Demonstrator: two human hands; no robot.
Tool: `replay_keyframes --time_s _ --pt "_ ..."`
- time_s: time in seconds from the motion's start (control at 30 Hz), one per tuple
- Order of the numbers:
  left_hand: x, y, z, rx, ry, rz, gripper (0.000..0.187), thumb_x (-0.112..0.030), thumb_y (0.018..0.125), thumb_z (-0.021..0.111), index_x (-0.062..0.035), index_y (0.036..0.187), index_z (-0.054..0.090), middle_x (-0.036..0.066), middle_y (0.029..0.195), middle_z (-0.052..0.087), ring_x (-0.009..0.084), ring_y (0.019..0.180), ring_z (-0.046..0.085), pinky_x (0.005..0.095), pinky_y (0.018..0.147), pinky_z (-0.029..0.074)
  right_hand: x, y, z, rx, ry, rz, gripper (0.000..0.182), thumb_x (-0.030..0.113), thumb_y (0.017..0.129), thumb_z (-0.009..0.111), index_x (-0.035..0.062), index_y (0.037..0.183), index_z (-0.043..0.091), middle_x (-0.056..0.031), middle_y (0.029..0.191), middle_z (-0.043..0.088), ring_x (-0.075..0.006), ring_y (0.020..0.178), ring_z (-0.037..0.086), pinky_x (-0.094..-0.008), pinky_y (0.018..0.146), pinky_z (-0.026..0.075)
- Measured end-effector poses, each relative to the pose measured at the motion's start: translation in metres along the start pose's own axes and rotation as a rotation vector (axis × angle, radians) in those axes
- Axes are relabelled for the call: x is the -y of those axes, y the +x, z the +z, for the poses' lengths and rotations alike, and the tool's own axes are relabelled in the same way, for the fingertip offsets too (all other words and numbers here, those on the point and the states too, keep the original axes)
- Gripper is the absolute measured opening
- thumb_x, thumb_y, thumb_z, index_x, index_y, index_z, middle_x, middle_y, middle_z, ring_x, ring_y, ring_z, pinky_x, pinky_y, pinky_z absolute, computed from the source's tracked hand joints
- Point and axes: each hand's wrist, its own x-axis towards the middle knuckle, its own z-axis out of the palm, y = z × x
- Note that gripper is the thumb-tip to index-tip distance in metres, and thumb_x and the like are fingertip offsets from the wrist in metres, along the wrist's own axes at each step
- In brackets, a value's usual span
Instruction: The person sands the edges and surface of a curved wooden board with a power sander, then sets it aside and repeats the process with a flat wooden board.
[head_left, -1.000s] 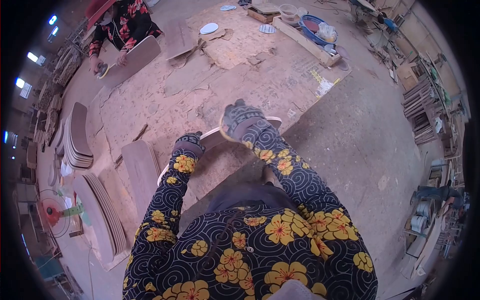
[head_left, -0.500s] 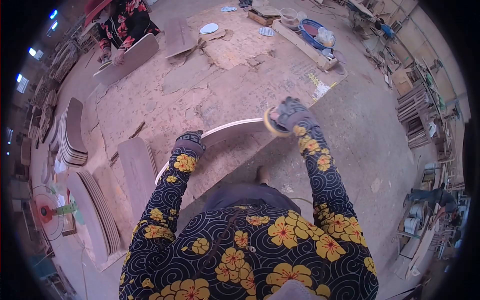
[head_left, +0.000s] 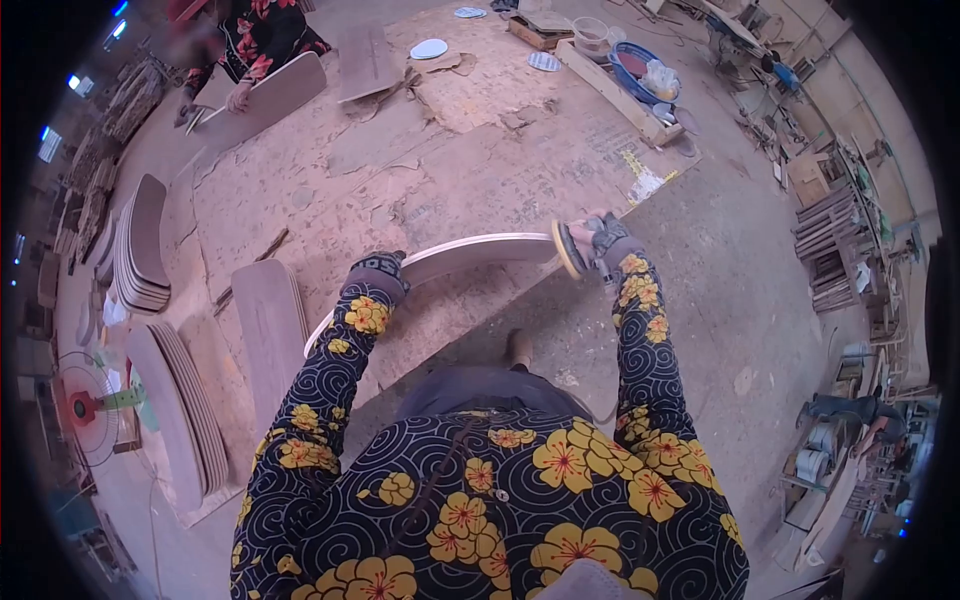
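A curved wooden panel (head_left: 480, 252) stands on its edge on the worktable, its pale top edge arching from left to right. My left hand (head_left: 380, 268), in a dark glove, is closed over the panel's upper edge toward the left. In my gloved right hand (head_left: 608, 240) is a disc sander (head_left: 570, 250) with a round yellow pad. The pad is turned nearly upright and meets the panel's right end. My palm hides most of the sander's body.
The worktable (head_left: 340, 190) has a torn, worn covering. Another flat panel (head_left: 268, 320) lies left of my left arm, near stacked curved panels (head_left: 178, 415). A fan (head_left: 80, 405) stands far left. Across the table a co-worker (head_left: 250, 50) handles a panel. A blue basin (head_left: 640, 70) sits at back right.
My right hand and the sander have moved right and slightly down, and the pad has turned more upright against the panel's end. My left hand keeps its hold. The co-worker's hand shifted left.
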Motion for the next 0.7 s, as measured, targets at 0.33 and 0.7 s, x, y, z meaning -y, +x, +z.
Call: replay_keyframes --time_s 0.33,0.7 --pt "0.002 0.006 0.007 -0.007 0.003 -0.025 0.054 -0.027 0.085 0.067 -0.0086 0.135 0.059 0.017 0.131 0.064 0.031 0.124 0.06 0.0394 0.107 0.047 -0.124 0.075 0.002 0.111 0.342 0.044 0.043 0.039 0.088 0.076 0.0114 0.118 0.063 -0.0069 0.088 0.068 -0.0195 0.068 0.065 -0.0358 0.053 0.052" --pt "-0.004 -0.005 0.004 -0.018 -0.032 -0.052 0.051 -0.028 0.086 0.066 -0.0094 0.133 0.06 0.016 0.131 0.064 0.0312 0.123 0.06 0.0404 0.106 0.047 0.109 -0.047 0.05 0.182 -1.071 -0.484 0.062 0.05 0.081 0.071 0.0095 0.125 0.06 -0.0208 0.125 0.061 -0.0373 0.12 0.058 -0.0424 0.105 0.045"
